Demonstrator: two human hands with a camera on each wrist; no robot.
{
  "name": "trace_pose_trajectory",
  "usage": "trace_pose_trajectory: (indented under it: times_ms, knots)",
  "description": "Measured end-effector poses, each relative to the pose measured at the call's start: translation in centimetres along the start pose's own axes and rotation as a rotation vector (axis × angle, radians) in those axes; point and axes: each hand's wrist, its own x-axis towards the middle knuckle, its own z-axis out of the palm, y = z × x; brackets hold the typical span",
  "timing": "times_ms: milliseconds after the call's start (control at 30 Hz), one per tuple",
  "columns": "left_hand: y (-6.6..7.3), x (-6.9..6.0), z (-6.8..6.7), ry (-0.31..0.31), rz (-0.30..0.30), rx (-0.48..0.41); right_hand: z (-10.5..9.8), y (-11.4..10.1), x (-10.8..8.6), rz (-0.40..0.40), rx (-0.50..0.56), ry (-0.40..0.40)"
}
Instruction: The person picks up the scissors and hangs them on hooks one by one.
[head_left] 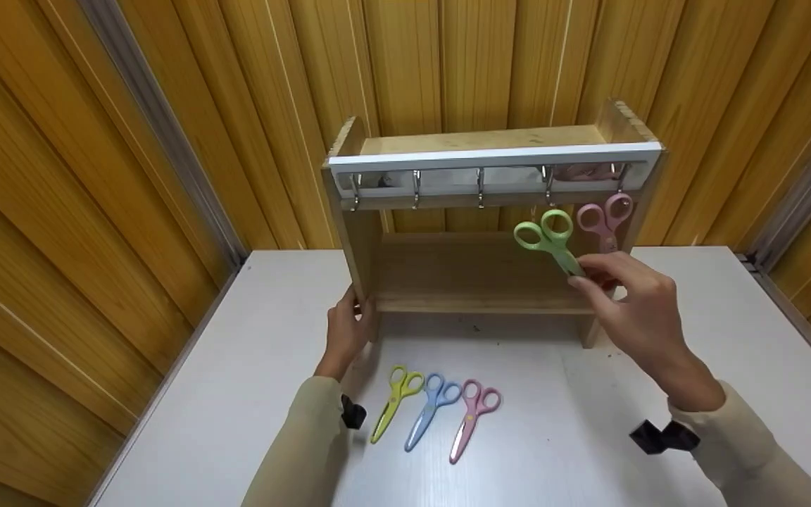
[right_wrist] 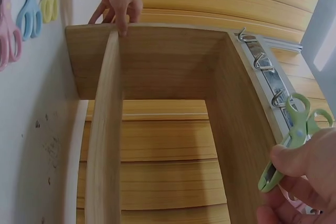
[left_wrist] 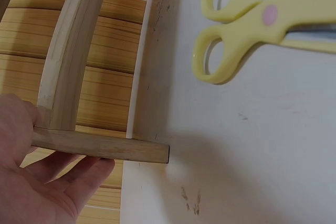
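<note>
Green scissors are pinched by the blades in my right hand, their handle loops up, just below and in front of the fourth hook from the left. Pink scissors hang from the rightmost hook, behind the right fingers. My left hand grips the lower left side panel of the wooden rack; the left wrist view shows thumb and fingers on either side of that panel. In the right wrist view the green scissors are beside the hook strip; whether they touch a hook, I cannot tell.
Yellow scissors, blue scissors and a second pink pair lie side by side on the white table in front of the rack. Three hooks on the left of the strip hold nothing. Wood-patterned panels stand behind.
</note>
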Motion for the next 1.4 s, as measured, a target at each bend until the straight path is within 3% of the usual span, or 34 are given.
trace_pose_trajectory:
  times_ms: [633,967,1167,1400]
  knots:
    - [0.1,0.0,0.0,-0.002,-0.002,0.005,2.7,-0.4,0.6,0.263,0.136,-0.003]
    - [0.0,0.0,-0.1,-0.004,0.009,0.01,3.8,-0.1,0.7,0.311,0.141,0.01]
    - [0.1,-0.1,0.0,-0.018,-0.035,0.028,4.1,0.2,0.6,0.316,0.137,0.017]
    - [0.0,0.0,0.1,-0.017,-0.046,0.033,4.4,0.5,0.4,0.328,0.133,0.01]
